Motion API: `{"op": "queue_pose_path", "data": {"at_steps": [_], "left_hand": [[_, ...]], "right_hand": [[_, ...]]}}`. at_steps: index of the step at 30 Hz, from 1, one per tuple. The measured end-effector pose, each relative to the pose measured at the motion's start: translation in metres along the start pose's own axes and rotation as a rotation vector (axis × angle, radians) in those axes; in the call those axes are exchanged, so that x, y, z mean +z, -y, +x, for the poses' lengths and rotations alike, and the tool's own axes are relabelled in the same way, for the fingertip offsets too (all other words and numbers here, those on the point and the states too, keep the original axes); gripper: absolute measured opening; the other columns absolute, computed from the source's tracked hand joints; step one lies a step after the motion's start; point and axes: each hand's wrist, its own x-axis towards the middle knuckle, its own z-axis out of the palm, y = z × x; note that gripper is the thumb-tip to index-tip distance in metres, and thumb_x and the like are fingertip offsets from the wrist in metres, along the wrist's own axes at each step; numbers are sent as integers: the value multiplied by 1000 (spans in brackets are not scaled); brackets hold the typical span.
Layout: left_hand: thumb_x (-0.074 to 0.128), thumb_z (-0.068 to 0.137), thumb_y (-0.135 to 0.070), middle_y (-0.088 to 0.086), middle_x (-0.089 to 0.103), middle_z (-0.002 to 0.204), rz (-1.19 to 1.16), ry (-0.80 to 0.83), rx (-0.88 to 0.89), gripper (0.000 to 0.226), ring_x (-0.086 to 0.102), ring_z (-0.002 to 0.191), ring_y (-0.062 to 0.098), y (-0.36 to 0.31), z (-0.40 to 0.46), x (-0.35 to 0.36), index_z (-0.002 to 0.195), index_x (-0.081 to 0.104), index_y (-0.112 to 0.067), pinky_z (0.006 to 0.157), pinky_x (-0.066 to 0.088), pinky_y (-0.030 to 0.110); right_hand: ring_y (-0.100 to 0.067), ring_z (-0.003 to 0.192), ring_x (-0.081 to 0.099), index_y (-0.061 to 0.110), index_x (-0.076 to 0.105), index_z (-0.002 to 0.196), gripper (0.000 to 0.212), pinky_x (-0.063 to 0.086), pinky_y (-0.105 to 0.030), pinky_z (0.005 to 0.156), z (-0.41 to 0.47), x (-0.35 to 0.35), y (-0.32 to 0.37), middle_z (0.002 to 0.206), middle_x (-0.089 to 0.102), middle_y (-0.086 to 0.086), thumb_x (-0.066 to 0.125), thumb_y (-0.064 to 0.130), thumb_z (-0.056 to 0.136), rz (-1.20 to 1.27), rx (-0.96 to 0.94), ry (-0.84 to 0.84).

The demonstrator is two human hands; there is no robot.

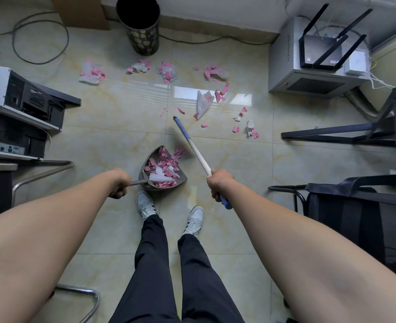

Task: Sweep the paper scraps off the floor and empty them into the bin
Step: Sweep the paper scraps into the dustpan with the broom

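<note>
Nearest to the person, the left hand [118,183] has its fingers curled tight around the thin handle of the dustpan [163,170]. The right hand [219,184] is clamped in the same way on the broom handle [193,148], which slopes forward and down toward the floor [227,229]; its head is not clearly visible.

The dustpan sits just in front of the shoes [145,203] and looks already quite full. It holds many small pink scraps and a few white crumpled pieces, and some pink bits lie at its front edge, half out.

I think the main risk is here: if the pan is tilted forward or lifted too fast, the light paper can slide out again. A quick stroke of the broom may also scatter scraps instead of gathering them.

Farther away, most paper scraps [166,72] are on the floor, in several loose clusters of torn pink and grey-white paper, with single bits between. Behind them, near the wall, stands the dark bin [143,36], upright and open. A cable [40,33] lies beside it and could catch the broom.
</note>
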Motion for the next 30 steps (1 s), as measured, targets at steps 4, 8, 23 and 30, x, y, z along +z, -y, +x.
{"op": "queue_pose_path", "data": {"at_steps": [4, 8, 23, 30], "left_hand": [[24, 99, -9, 10, 36, 54, -5, -16, 4, 18, 21, 21, 8, -1, 6, -9, 99, 39, 1, 46, 19, 12], [25, 98, -7, 11, 38, 54, -48, -51, 21, 16, 22, 21, 8, -5, 11, -11, 98, 40, 1, 45, 21, 11], [25, 98, -4, 12, 40, 57, -84, -58, 15, 21, 28, 25, 9, -13, -10, -10, 83, 38, 1, 34, 29, 7], [29, 99, -5, 13, 43, 58, -77, -76, 37, 16, 31, 24, 13, -8, -23, -3, 99, 43, 4, 30, 28, 9]], "right_hand": [[-22, 45, 45, 6, 56, 128, 43, 39, -27, 49, 10, 3, 9, 57, 53, -11, 33, 6, 91, -66, 17, -1], [-18, 43, 41, 0, 56, 120, 38, 35, -20, 42, 16, 1, 12, 74, 53, -14, 34, 3, 89, -130, 58, 8], [-10, 31, 24, 20, 42, 111, 19, 33, -12, 46, -3, -49, 35, 60, 27, -2, 30, 15, 97, -421, 156, 304], [-12, 44, 25, 13, 40, 107, 15, 26, -18, 50, -13, -54, 37, 63, 30, -3, 28, 13, 98, -417, 106, 238]]}}
